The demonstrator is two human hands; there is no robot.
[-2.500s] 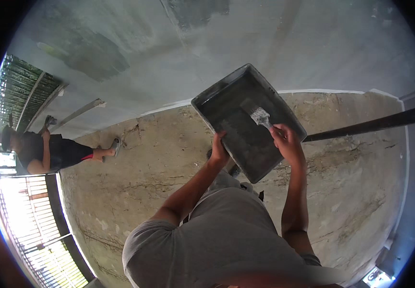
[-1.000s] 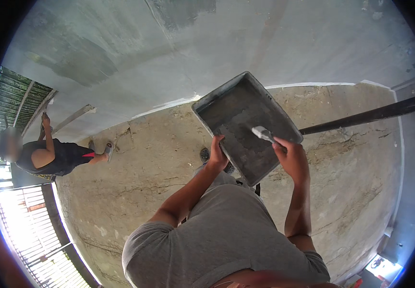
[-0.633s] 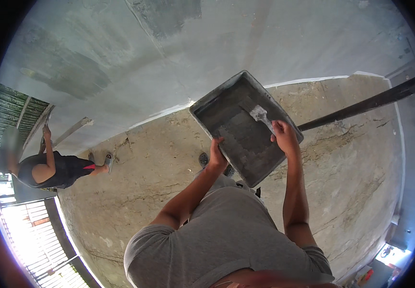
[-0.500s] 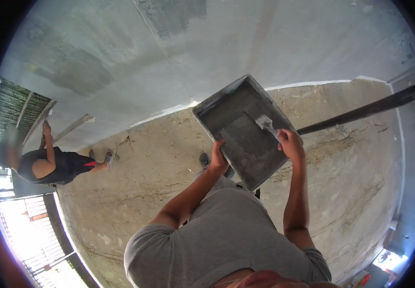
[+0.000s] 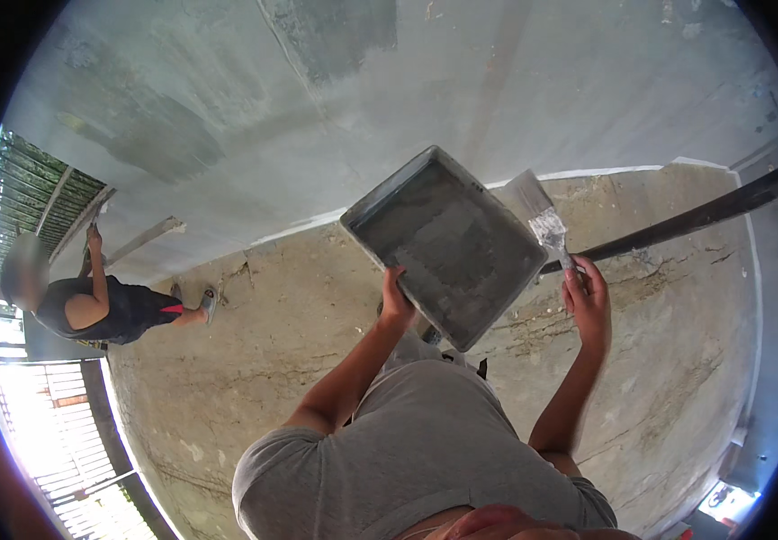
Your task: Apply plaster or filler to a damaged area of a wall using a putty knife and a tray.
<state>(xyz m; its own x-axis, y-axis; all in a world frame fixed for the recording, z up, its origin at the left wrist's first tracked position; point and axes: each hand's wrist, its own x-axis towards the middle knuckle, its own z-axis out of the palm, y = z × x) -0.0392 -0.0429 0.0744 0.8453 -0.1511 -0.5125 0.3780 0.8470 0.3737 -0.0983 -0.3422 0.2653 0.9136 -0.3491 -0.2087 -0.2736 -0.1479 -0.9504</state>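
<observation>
My left hand (image 5: 397, 301) is closed on the near-left edge of a dark rectangular tray (image 5: 447, 238), its thumb over the rim. A thin layer of grey, wet-looking material coats the tray's bottom. My right hand (image 5: 589, 300) pinches the handle of a paintbrush (image 5: 546, 220) just right of the tray. The brush is raised, with its bristles pointing away from me toward the wall and its metal band smeared whitish. It is apart from the tray.
Ahead rises a grey wall (image 5: 254, 117) with darker patches. A dark pole (image 5: 686, 219) slants across at right. On the left a person (image 5: 101, 306) in dark clothes stands by the wall, near a leaning board (image 5: 146, 243). The floor (image 5: 272, 360) is rough and cracked.
My right hand has lifted the brush out of the tray and moved it to the right. The tray has shifted slightly left in my left hand.
</observation>
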